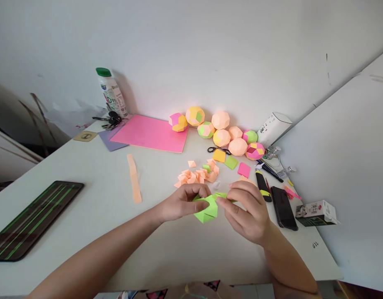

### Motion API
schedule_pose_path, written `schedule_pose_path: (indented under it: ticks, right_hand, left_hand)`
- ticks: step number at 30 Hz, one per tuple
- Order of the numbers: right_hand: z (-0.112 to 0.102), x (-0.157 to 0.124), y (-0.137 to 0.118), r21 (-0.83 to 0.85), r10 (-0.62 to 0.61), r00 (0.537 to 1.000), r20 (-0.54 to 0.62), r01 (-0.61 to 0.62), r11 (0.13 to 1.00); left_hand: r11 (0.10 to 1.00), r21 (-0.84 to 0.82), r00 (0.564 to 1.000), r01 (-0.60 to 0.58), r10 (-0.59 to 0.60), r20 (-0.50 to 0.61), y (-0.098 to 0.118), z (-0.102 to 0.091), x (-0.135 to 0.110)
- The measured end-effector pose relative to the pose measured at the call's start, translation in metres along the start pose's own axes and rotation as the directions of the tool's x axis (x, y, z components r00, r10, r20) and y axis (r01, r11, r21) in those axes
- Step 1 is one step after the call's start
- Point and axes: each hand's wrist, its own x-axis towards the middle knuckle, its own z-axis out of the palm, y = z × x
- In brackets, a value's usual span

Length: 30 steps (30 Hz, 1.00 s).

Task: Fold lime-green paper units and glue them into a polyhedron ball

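Observation:
A partly folded green paper piece (207, 209) is held above the white table (94, 195) between both hands. My left hand (183, 202) is closed on its left side, thumb pressed onto the paper. My right hand (247, 209) pinches a green flap at its right end. Just behind the hands lies a pile of small folded peach paper units (197, 174). Yellow (219, 155), green (231, 162) and pink (244, 170) sticky-note pads lie beyond the pile.
Several paper polyhedron balls (222, 137) line the wall, with scissors (218, 150) in front. A pink sheet (150, 133), bottle (112, 93), keys (112, 119), peach strip (134, 178) and dark tablet (32, 218) lie left. Phone (283, 206), pens (268, 170) and small cartons (316, 212) sit right.

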Motion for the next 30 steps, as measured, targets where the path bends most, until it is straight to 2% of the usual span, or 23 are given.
schedule_pose_path:
  ticks: [6, 14, 23, 26, 30]
  right_hand:
    - [0.005, -0.007, -0.003, -0.072, -0.055, 0.998, 0.039, 0.057, 0.996]
    - [0.006, -0.01, -0.003, -0.09, -0.063, 0.994, 0.084, 0.071, 0.993]
    - [-0.001, -0.006, -0.002, -0.1, -0.071, 0.993, 0.099, 0.081, 0.992]
    - [-0.003, -0.004, -0.002, -0.039, -0.024, 0.997, 0.079, 0.027, 0.999]
    - [-0.005, -0.004, -0.002, 0.169, 0.195, 0.977, 0.084, -0.207, 0.964]
  left_hand:
    - [0.997, -0.077, 1.0, 0.013, -0.013, -0.003, -0.001, 0.001, -0.001]
    - [0.987, -0.118, 0.994, -0.108, 0.106, -0.018, 0.0, 0.003, -0.001]
    - [0.989, -0.136, 0.996, -0.052, 0.041, -0.083, -0.002, 0.003, 0.0]
    - [0.991, -0.131, 0.996, -0.018, 0.006, -0.091, -0.002, 0.002, -0.001]
    - [0.994, -0.093, 0.996, 0.056, -0.063, -0.071, -0.001, 0.0, -0.002]
